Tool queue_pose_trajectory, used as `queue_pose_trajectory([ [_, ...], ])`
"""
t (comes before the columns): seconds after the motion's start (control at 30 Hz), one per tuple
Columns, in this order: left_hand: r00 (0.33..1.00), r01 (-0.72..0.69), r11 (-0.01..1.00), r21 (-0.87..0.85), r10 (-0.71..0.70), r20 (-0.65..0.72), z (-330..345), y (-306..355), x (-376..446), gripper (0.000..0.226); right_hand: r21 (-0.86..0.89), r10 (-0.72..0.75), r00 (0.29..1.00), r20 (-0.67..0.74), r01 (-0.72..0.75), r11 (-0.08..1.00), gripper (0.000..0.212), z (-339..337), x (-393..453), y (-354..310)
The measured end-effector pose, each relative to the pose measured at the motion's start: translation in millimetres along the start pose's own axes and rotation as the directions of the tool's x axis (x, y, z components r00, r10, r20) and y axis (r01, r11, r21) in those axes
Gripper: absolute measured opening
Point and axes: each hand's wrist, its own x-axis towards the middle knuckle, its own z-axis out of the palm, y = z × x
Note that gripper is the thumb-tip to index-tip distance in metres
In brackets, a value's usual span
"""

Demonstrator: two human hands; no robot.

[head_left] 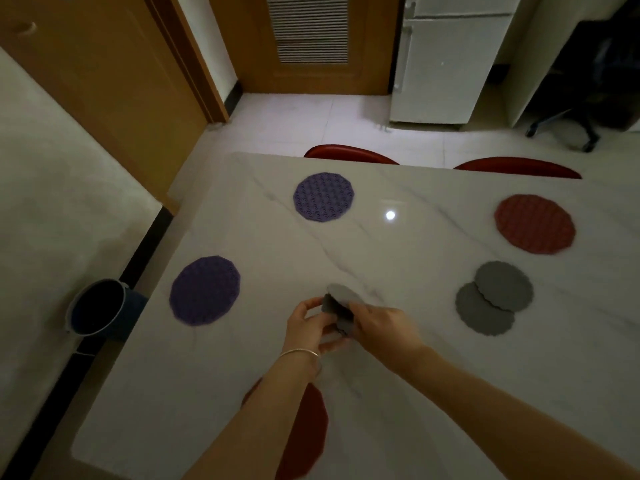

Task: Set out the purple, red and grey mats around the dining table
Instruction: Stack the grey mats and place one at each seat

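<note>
1. Hands: your left hand (pixel 309 323) and right hand (pixel 379 322) both pinch small grey mats (pixel 341 299) above table (pixel 398 393) centre.
2. Purple mats (pixel 323 197) (pixel 205 289) at 11 and 9 o'clock.
3. Red mats (pixel 534 224) (pixel 306 434) at 2 and 6.
4. Two overlapping grey mats (pixel 495 297) at 3.

A home dining room: a white marble-look dining table (pixel 398 341) with red chairs (pixel 349 154), a white fridge (pixel 446 64), wooden doors (pixel 104 81) and pale tiled floor (pixel 311 119)

No readable text, label or number anywhere
</note>
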Motion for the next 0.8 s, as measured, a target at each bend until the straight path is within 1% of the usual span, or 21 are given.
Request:
queue_pose_trajectory([
  [0.03, 1.0, 0.003, 1.0, 0.003, -0.003, -0.005, 6, -3, -2, 0.027, 0.021, 0.011, 1.0, 0.003, -0.011, 1.0, 0.022, -2, -7, -1],
  [0.1, 1.0, 0.009, 1.0, -0.005, -0.009, -0.009, 17, -9, -5, 0.023, 0.007, -0.006, 0.999, -0.034, 0.006, 1.0, 0.019, -8, -19, 0],
  [0.17, 1.0, 0.025, 1.0, -0.01, -0.025, -0.008, 27, -14, -9, 0.019, 0.027, -0.03, 0.999, -0.041, 0.031, 0.999, 0.022, -14, -29, 4],
  [0.27, 0.999, -0.032, 0.998, 0.049, 0.033, -0.03, 39, -22, -12, 0.026, 0.142, -0.089, 0.996, -0.001, 0.089, 0.986, 0.027, -25, -38, 19],
  [0.3, 0.998, -0.05, 0.997, 0.063, 0.052, -0.035, 42, -24, -12, 0.029, 0.148, -0.054, 0.998, -0.021, 0.056, 0.987, 0.028, -26, -39, 27],
  [0.33, 0.997, -0.06, 0.995, 0.077, 0.063, -0.037, 45, -25, -12, 0.03, 0.133, 0.042, 0.997, -0.06, -0.033, 0.991, 0.03, -27, -39, 40],
  [0.37, 0.997, -0.067, 0.994, 0.092, 0.071, -0.035, 47, -24, -12, 0.03, 0.108, 0.181, 0.979, -0.094, -0.171, 0.979, 0.034, -29, -37, 56],
  [0.4, 0.997, -0.073, 0.992, 0.105, 0.075, -0.023, 50, -24, -13, 0.029, 0.091, 0.336, 0.935, -0.113, -0.327, 0.941, 0.041, -32, -35, 75],
  [0.43, 0.997, -0.077, 0.991, 0.114, 0.077, 0.0, 54, -23, -13, 0.028, 0.073, 0.477, 0.872, -0.109, -0.472, 0.879, 0.047, -38, -36, 95],
  [0.47, 0.997, -0.081, 0.989, 0.12, 0.078, 0.028, 59, -22, -14, 0.027, 0.04, 0.582, 0.809, -0.085, -0.581, 0.813, 0.052, -44, -39, 115],
  [0.5, 0.995, -0.085, 0.988, 0.126, 0.078, 0.055, 64, -20, -15, 0.027, 0.001, 0.651, 0.757, -0.054, -0.652, 0.758, 0.055, -49, -44, 133],
  [0.53, 0.994, -0.088, 0.987, 0.132, 0.078, 0.078, 70, -19, -16, 0.028, -0.04, 0.694, 0.72, -0.025, -0.694, 0.719, 0.058, -53, -50, 149],
  [0.57, 0.992, -0.09, 0.987, 0.137, 0.077, 0.098, 76, -19, -16, 0.028, -0.082, 0.716, 0.698, 0.0, -0.714, 0.695, 0.062, -57, -56, 163],
  [0.6, 0.99, -0.09, 0.986, 0.14, 0.074, 0.118, 82, -18, -16, 0.027, -0.119, 0.72, 0.694, 0.021, -0.713, 0.691, 0.063, -59, -61, 174],
  [0.67, 0.986, -0.088, 0.986, 0.143, 0.066, 0.153, 92, -19, -16, 0.027, -0.203, 0.679, 0.731, 0.068, -0.656, 0.727, 0.058, -58, -67, 190],
  [0.73, 0.983, -0.082, 0.986, 0.146, 0.056, 0.172, 101, -22, -15, 0.025, -0.343, 0.597, 0.792, 0.128, -0.529, 0.776, 0.043, -58, -68, 194],
  [0.8, 0.984, -0.07, 0.985, 0.155, 0.043, 0.175, 107, -27, -14, 0.023, -0.452, 0.512, 0.844, 0.156, -0.4, 0.797, 0.031, -58, -67, 194],
])
